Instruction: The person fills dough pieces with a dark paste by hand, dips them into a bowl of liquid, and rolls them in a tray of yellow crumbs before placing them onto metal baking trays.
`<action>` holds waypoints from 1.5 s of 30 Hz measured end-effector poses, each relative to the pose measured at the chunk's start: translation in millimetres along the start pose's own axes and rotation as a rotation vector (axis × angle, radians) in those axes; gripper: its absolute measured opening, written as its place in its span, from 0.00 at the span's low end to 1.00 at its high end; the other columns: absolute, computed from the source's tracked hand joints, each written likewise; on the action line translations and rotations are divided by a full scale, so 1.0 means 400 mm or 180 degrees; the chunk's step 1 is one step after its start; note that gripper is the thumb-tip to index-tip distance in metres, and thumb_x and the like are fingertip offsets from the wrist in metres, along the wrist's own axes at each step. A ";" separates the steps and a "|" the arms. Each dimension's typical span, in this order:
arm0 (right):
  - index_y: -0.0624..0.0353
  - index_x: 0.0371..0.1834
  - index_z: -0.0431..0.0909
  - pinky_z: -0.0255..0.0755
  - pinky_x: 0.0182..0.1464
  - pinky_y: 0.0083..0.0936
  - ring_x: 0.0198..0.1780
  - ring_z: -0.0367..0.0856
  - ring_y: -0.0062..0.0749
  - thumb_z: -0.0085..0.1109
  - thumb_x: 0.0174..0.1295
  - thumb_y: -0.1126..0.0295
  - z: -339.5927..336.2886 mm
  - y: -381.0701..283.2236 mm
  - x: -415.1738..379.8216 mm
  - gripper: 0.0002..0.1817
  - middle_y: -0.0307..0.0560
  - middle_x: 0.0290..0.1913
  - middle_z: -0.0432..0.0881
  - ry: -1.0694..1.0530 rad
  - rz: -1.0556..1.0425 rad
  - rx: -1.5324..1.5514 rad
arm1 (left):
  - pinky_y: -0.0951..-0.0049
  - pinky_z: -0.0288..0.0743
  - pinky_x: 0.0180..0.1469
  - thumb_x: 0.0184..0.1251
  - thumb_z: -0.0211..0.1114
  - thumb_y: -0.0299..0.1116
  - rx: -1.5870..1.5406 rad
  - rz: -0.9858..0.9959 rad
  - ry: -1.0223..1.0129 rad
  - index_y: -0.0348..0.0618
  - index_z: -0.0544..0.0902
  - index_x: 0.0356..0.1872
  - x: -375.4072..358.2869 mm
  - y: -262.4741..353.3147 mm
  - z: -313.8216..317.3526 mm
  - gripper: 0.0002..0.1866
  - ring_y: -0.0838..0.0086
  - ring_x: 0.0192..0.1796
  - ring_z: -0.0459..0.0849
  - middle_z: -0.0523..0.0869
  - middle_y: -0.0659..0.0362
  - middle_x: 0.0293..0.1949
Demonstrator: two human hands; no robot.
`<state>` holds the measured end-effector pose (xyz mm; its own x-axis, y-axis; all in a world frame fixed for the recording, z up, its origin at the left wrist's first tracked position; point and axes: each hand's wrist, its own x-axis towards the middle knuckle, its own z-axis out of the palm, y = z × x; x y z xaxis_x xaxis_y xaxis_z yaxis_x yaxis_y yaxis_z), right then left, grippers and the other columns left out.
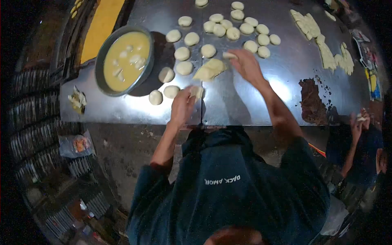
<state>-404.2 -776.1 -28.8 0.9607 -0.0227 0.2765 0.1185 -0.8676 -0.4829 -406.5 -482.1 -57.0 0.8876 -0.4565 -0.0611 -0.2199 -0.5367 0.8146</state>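
Pale dough balls (191, 38) lie in several loose groups on the metal table. My left hand (183, 105) is closed on a piece of dough (197, 93) near the table's front edge, beside a dough ball (171, 92). Farther right, my right hand (246, 65) has its fingers together on a small dough piece (229, 55), just above the surface or touching it; which, I cannot tell. Between the hands rests a larger flattened lump of yellowish dough (210, 70).
At the left stands a metal bowl (149, 61) of yellow liquid with pale lumps. Torn dough sheets (310, 28) and a brown patch (313, 100) are on the right. A co-worker's hands (357, 125) hold something pale at the far right, beyond the table corner.
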 end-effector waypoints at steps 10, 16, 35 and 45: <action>0.64 0.55 0.74 0.70 0.54 0.32 0.53 0.76 0.32 0.47 0.67 0.52 0.187 -0.321 -0.182 0.26 0.50 0.50 0.81 -0.1715 0.1825 0.2772 | 0.71 0.74 0.45 0.57 0.66 0.26 -0.0492 -0.0899 0.0395 0.37 0.79 0.37 -0.139 -0.021 -0.028 0.08 0.68 0.43 0.81 0.80 0.53 0.43; 0.65 0.54 0.74 0.75 0.44 0.23 0.43 0.80 0.26 0.57 0.63 0.65 0.109 -0.432 -0.108 0.19 0.48 0.40 0.82 -0.0706 0.1585 0.3486 | 0.73 0.77 0.47 0.59 0.67 0.29 -0.1598 0.0487 0.0367 0.38 0.73 0.59 -0.079 0.090 -0.140 0.25 0.67 0.52 0.78 0.77 0.50 0.52; 0.61 0.26 0.78 0.65 0.32 0.33 0.32 0.72 0.27 0.53 0.62 0.65 -0.196 -0.259 -0.229 0.12 0.46 0.27 0.77 0.1408 0.1524 0.0423 | 0.79 0.69 0.24 0.73 0.50 0.42 -0.4237 -0.1314 0.0060 0.39 0.76 0.38 0.077 0.374 0.240 0.15 0.78 0.25 0.76 0.78 0.64 0.26; 0.58 0.47 0.74 0.75 0.46 0.39 0.50 0.76 0.47 0.59 0.54 0.62 -0.416 0.259 -0.620 0.19 0.54 0.44 0.78 -0.0324 0.2920 -0.1991 | 0.76 0.73 0.45 0.66 0.60 0.31 -0.1904 -0.0627 -0.1712 0.29 0.79 0.49 0.125 0.282 0.279 0.15 0.77 0.41 0.81 0.84 0.57 0.42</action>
<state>-671.8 -943.0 -9.3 0.6389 -0.7674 -0.0537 -0.7664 -0.6410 0.0422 -432.2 -644.7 -32.5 0.5391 -0.7523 -0.3787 0.3068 -0.2433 0.9202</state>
